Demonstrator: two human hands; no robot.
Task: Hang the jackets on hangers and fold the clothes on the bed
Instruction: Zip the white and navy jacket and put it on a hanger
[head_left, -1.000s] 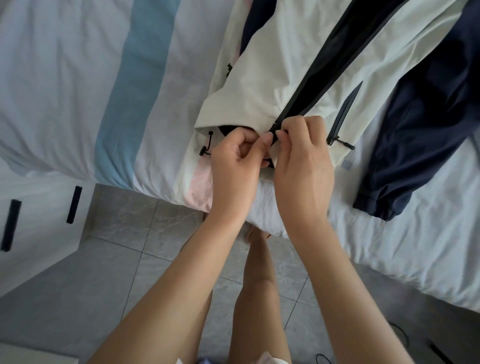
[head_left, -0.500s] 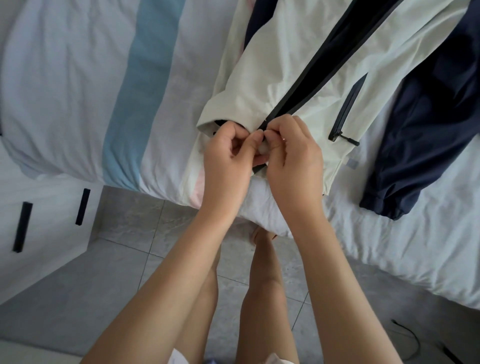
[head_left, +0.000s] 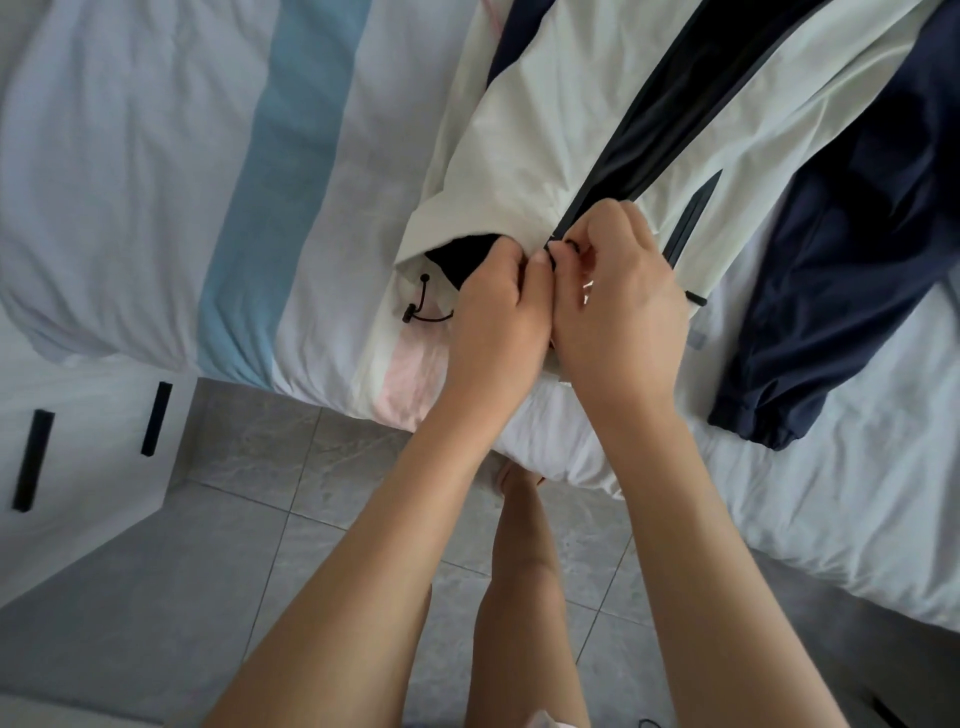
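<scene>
both hands, left hand (head_left: 498, 306) and right hand (head_left: 618, 306), are pinching the white jacket (head_left: 530, 150) zipper (head_left: 558, 247) bottom with curled fingers on the bed (head_left: 130, 182).

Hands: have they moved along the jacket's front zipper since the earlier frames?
No. The left hand and right hand stay pinching the bottom end of the white jacket's front zipper, same spot beside the pocket zipper.
</scene>
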